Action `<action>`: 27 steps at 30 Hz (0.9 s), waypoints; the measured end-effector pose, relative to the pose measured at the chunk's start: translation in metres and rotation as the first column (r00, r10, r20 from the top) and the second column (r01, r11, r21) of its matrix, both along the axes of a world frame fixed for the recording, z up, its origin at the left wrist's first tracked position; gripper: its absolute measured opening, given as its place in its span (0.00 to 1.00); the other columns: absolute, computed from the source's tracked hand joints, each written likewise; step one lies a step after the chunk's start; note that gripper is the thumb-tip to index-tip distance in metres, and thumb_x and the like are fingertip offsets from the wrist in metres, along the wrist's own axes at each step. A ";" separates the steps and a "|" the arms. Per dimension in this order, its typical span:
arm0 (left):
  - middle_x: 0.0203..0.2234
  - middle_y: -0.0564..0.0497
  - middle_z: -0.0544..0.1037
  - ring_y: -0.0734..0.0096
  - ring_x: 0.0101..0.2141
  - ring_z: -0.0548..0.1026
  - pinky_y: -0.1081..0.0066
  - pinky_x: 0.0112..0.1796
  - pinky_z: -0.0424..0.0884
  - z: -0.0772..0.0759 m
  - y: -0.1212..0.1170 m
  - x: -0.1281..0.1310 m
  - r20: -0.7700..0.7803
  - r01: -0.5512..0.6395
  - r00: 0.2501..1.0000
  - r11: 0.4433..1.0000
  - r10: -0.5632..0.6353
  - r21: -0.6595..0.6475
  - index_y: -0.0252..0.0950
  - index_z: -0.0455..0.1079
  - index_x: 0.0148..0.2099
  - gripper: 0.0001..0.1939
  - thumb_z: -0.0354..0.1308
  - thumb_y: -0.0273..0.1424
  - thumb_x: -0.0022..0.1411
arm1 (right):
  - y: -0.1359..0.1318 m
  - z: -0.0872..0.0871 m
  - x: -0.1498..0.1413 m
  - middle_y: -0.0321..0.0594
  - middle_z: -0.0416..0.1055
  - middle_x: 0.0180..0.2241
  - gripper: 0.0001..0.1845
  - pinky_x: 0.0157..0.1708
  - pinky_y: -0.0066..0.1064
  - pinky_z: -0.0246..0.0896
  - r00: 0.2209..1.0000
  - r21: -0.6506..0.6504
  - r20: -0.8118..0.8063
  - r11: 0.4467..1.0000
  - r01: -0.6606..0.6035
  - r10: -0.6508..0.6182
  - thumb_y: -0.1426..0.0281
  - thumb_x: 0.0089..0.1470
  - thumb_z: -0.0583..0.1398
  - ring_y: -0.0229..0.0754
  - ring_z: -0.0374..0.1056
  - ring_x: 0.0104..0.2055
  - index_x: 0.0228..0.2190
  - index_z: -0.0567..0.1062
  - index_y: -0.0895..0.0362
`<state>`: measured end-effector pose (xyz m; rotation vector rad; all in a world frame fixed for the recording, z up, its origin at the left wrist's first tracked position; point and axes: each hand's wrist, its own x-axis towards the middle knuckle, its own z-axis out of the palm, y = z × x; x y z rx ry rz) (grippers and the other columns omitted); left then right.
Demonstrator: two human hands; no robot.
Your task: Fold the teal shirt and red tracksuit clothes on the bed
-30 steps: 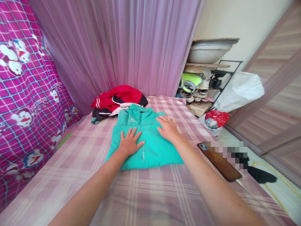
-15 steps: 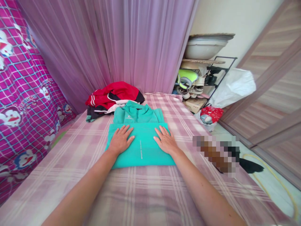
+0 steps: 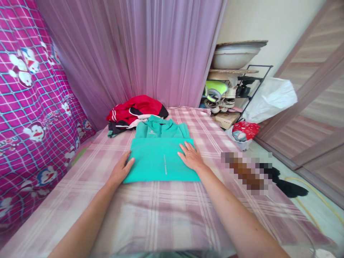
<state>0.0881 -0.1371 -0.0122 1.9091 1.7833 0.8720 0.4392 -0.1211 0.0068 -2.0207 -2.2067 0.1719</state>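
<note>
A teal collared shirt (image 3: 153, 157) lies folded on the plaid bedsheet (image 3: 150, 215), its lower part doubled up below the collar. My left hand (image 3: 121, 169) is at the shirt's left edge, thumb side against the fabric and fingers stretched forward. On the right part of the shirt, my right hand (image 3: 191, 156) lies flat with its fingers spread. Neither hand grips anything. Behind the collar sits a loose heap of red, white and dark clothing (image 3: 145, 105).
A mauve curtain (image 3: 150, 53) hangs behind the bed, and a pink cartoon-print cloth (image 3: 34, 107) on the left. At the right stand a shoe rack (image 3: 243, 96) with a basin (image 3: 236, 55) on top, a white bag (image 3: 274, 96) and a red bag (image 3: 249, 129). A blurred patch covers something at the bed's right edge.
My left hand has slid off the top of the shirt to its left edge. My right hand stays on the right part. The view has shifted slightly.
</note>
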 end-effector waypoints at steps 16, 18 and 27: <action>0.58 0.39 0.73 0.52 0.55 0.73 0.63 0.49 0.69 0.041 -0.010 0.021 -0.309 -0.162 0.950 0.928 0.054 -0.336 0.34 0.57 0.67 0.38 0.53 0.48 0.60 | -0.030 0.003 0.013 0.47 0.64 0.60 0.22 0.56 0.34 0.59 0.981 0.121 -0.041 0.974 0.193 -0.189 0.67 0.60 0.57 0.48 0.62 0.60 0.55 0.74 0.51; 0.59 0.40 0.72 0.52 0.55 0.73 0.63 0.50 0.69 0.041 -0.017 0.019 -0.316 -0.140 0.949 0.926 0.024 -0.350 0.35 0.54 0.68 0.39 0.53 0.48 0.60 | -0.037 0.006 0.012 0.47 0.65 0.58 0.21 0.55 0.32 0.59 0.986 0.116 -0.035 0.979 0.165 -0.162 0.68 0.59 0.58 0.47 0.65 0.58 0.53 0.76 0.51; 0.58 0.35 0.71 0.48 0.55 0.72 0.57 0.49 0.69 0.069 -0.050 0.033 -0.538 -0.220 0.835 0.965 0.111 -0.142 0.31 0.43 0.72 0.41 0.50 0.46 0.64 | -0.061 0.022 0.007 0.46 0.68 0.57 0.21 0.53 0.40 0.60 0.987 0.090 0.026 0.984 0.156 -0.159 0.63 0.61 0.55 0.50 0.65 0.57 0.54 0.75 0.50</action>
